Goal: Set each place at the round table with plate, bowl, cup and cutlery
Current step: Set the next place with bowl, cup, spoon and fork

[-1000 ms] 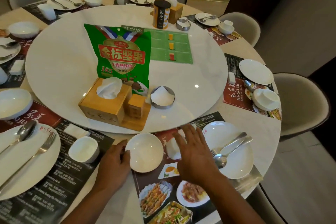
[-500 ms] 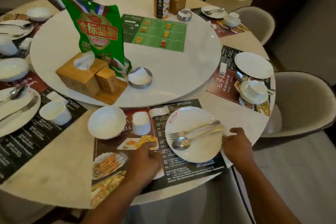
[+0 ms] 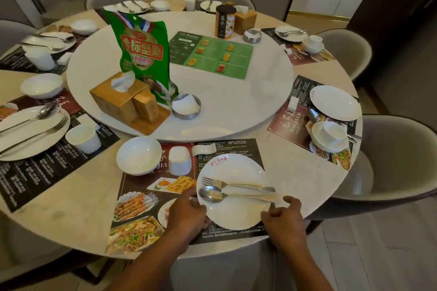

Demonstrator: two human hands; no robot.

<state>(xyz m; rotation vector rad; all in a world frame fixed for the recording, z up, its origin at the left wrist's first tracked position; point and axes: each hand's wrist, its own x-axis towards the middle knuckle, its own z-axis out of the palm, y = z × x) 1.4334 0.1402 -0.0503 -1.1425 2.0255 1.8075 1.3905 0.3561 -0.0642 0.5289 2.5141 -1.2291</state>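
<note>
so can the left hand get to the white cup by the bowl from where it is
Probably yes. The left hand rests at the plate's near-left rim, and only flat placemat lies between it and the cup. The bowl sits to the cup's left, off that path.

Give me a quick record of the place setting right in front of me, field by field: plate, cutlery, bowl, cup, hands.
plate: white plate on the menu placemat, near the table edge
cutlery: fork and spoon lying across the plate, handles pointing right
bowl: white bowl, empty, left of the cup
cup: white cup behind the plate
left hand: at the plate's left rim
right hand: at the plate's right rim
</note>
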